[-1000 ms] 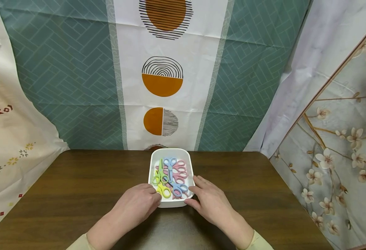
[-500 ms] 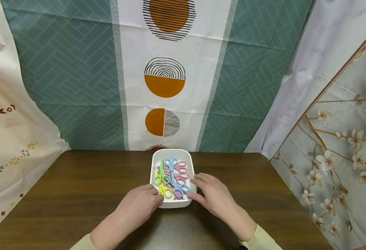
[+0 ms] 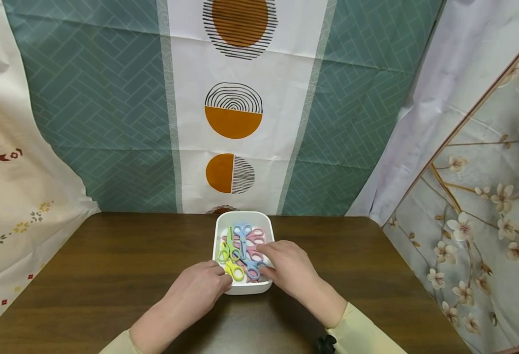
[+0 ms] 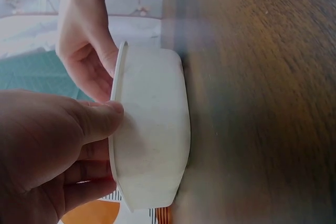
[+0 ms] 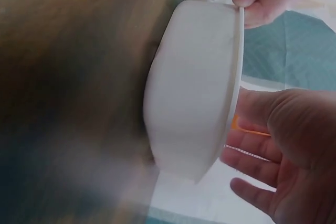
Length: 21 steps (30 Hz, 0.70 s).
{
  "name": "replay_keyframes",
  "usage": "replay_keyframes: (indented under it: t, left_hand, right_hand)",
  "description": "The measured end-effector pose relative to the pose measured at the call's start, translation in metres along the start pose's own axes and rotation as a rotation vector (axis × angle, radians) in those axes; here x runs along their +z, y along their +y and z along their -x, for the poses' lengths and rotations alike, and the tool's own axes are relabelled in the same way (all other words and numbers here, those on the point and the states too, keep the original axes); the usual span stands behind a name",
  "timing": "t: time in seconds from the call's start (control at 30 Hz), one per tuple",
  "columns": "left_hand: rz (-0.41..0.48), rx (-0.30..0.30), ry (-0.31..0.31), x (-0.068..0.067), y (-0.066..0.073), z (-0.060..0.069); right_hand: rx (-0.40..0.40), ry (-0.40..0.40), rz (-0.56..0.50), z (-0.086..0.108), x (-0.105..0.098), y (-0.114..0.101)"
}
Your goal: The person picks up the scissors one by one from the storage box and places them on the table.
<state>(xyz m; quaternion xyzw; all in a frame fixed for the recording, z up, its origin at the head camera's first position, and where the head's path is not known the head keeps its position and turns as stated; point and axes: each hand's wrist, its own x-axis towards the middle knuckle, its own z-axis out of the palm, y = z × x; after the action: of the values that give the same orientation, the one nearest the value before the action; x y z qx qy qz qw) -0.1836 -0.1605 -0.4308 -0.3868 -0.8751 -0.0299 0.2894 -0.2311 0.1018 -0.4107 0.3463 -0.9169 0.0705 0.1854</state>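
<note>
A white plastic bin (image 3: pixel 247 290) stands on the table with several small scissors inside. Green scissors (image 3: pixel 229 244) and yellow scissors (image 3: pixel 235 270) lie on its left side. Blue scissors (image 3: pixel 243 241) rest in the middle, pink scissors (image 3: pixel 256 235) at the right, and another blue pair (image 3: pixel 253 269) nearer me. My left hand (image 3: pixel 200 285) pinches the bin's near left rim, thumb outside the wall (image 4: pixel 152 129). My right hand (image 3: pixel 289 268) reaches over the right rim, its fingers loosely bent above the pink and blue handles. From the right wrist view, the bin wall (image 5: pixel 194 87) partly hides that hand's fingertips.
The brown wooden table (image 3: pixel 153 246) extends to both sides of the bin. A green and white patterned cloth (image 3: pixel 117 123) hangs behind it. Floral fabric (image 3: pixel 476 236) hangs on the right, cream cloth (image 3: pixel 29 206) on the left.
My right hand has left the bin's right rim and moved left, over the scissors inside. My left hand keeps its hold on the near left rim.
</note>
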Motion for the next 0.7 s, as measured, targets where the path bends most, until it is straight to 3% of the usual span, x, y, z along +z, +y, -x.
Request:
replay_keyframes:
  t: [0.23, 0.4, 0.7]
  left_hand:
    - [0.006, -0.001, 0.0, 0.001, 0.0, 0.002]
    - [0.004, -0.006, -0.014, 0.0, -0.001, 0.001]
    - [0.006, 0.002, 0.006, 0.0, -0.001, 0.001]
  right_hand:
    - [-0.04, -0.054, 0.058, -0.012, 0.004, -0.007]
    - [-0.026, -0.141, 0.048, -0.019, 0.006, -0.009]
    - [-0.016, -0.214, 0.046, -0.027, 0.012, -0.012]
